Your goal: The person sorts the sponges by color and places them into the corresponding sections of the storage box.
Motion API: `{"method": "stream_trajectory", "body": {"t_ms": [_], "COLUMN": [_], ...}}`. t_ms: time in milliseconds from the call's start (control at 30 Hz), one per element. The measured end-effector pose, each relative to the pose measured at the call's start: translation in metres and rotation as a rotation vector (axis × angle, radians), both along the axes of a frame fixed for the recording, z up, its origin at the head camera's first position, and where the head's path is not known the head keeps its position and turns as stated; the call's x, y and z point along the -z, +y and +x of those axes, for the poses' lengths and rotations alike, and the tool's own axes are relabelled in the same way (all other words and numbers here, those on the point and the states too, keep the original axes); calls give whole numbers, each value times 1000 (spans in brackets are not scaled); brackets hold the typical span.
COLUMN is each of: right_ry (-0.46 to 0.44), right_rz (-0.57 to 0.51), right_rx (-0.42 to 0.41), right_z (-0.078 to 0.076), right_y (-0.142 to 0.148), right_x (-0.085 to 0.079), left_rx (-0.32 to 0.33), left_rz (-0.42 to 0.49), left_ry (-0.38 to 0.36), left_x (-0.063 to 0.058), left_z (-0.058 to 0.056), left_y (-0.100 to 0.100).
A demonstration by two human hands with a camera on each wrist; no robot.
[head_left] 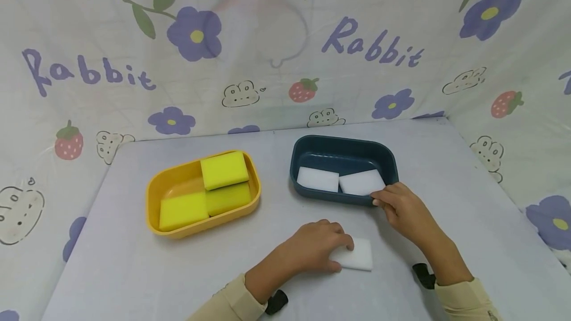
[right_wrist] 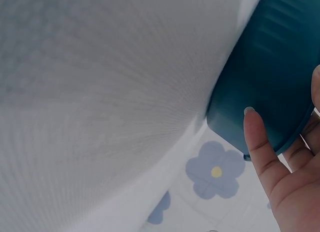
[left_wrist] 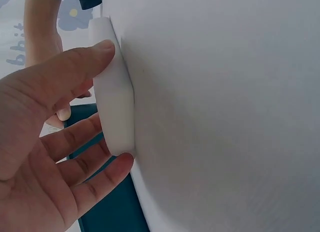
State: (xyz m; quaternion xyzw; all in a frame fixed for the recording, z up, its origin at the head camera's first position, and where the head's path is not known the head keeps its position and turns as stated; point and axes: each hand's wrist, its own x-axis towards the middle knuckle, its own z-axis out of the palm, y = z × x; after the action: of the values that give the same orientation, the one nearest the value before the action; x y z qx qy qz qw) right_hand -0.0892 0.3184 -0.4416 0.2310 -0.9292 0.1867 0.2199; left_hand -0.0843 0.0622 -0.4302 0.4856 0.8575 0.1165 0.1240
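A white sponge (head_left: 360, 254) lies flat on the table, and my left hand (head_left: 314, 246) pinches it at its left side. In the left wrist view the thumb lies on one edge of the sponge (left_wrist: 114, 91) and the fingertips on the other. My right hand (head_left: 408, 212) holds the near right corner of a dark teal container (head_left: 343, 142), its thumb and fingers at the rim. The right wrist view shows a finger against the outer wall of the container (right_wrist: 265, 86). Inside it, two white sponges lie side by side: a left one (head_left: 318, 179) and a right one (head_left: 361, 183).
To the left stands a yellow container (head_left: 153, 202) with three yellow sponges, one (head_left: 224, 170) leaning on another. A white cloth (head_left: 267, 38) printed with flowers and rabbits hangs behind and beside the table (head_left: 111, 261). Black straps (head_left: 424, 276) hang at both wrists.
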Motion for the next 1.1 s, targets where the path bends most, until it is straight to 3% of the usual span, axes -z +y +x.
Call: {"method": "stream_trajectory", "body": {"t_ms": [400,533,767,967,1100], "right_ry": [-19,-32,-23,-30,-31], "right_rz": [3,7,7,6,5], "right_rx": [8,20,10,10,12], "right_z": [0,0,0,1,1], "right_y": [-1,-1,1,0,-1], "right_x": [0,-1,1,0,-1], "left_rx": [20,19,-34,-138,-192], "left_rz": [-8,11,75,98,92], "left_ry": [-43,-54,-71,16,85], "left_x": [-7,-15,-43,-64,-66], "left_z": [-8,-15,-35,-57,-74], "left_y": [-4,-7,-14,-18,-15]}}
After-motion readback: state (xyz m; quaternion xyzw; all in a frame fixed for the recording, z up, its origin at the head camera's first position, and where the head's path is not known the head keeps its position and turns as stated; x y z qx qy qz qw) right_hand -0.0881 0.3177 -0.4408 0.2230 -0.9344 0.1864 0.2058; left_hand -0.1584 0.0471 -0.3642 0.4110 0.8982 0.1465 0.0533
